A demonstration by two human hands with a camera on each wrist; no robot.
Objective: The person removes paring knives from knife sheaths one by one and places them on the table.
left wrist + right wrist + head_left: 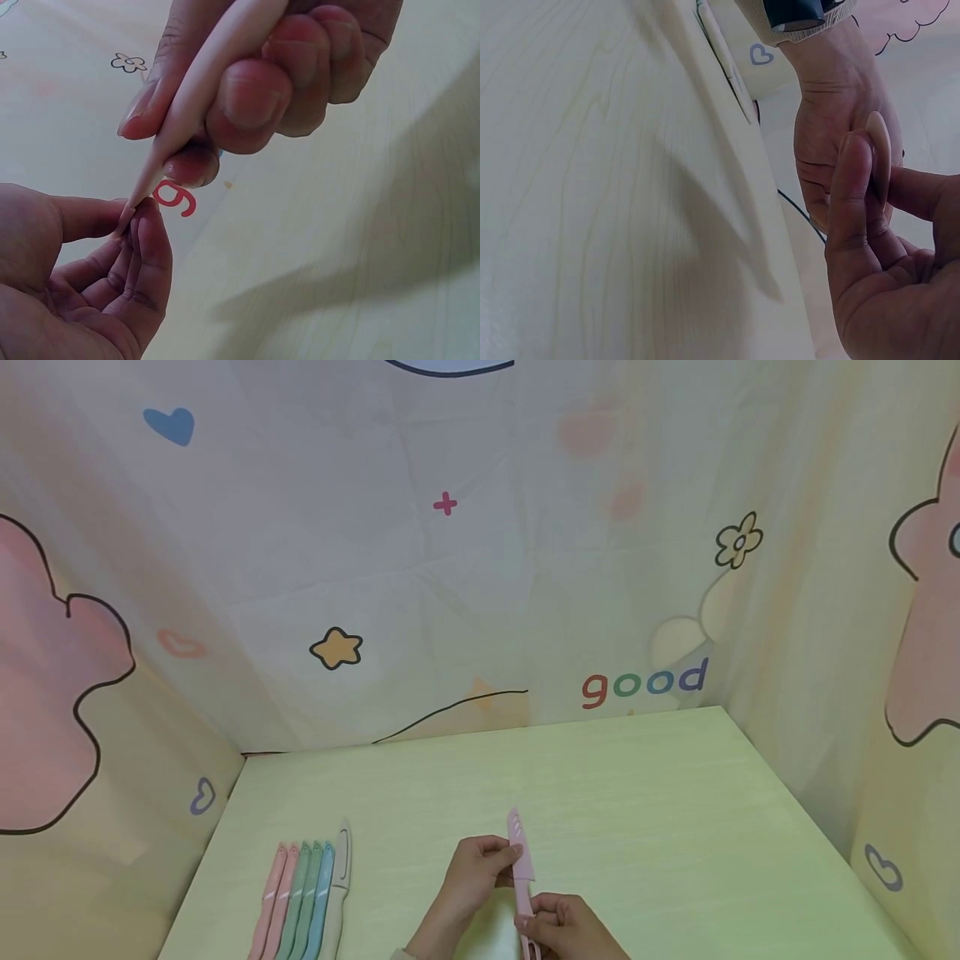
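Observation:
A pink sheathed fruit knife (522, 893) is held upright between both hands, low in the head view. My left hand (477, 870) pinches the pink sheath (518, 839) between thumb and fingers from the left side. Below it, my right hand (564, 925) grips the handle, thumb laid across it. In the left wrist view the curved pink handle (196, 94) runs through the right fingers down to the left hand's pinch. From the right wrist, the rounded handle end (880, 146) pokes out above the right fingers. The blade is hidden inside the sheath.
Left of the hands, several slim capped knives lie side by side on the pale table (637, 810): pink, green and blue (321, 893). A larger cream knife (341, 860) lies at the row's right end. Printed curtains (480, 568) stand behind and at both sides.

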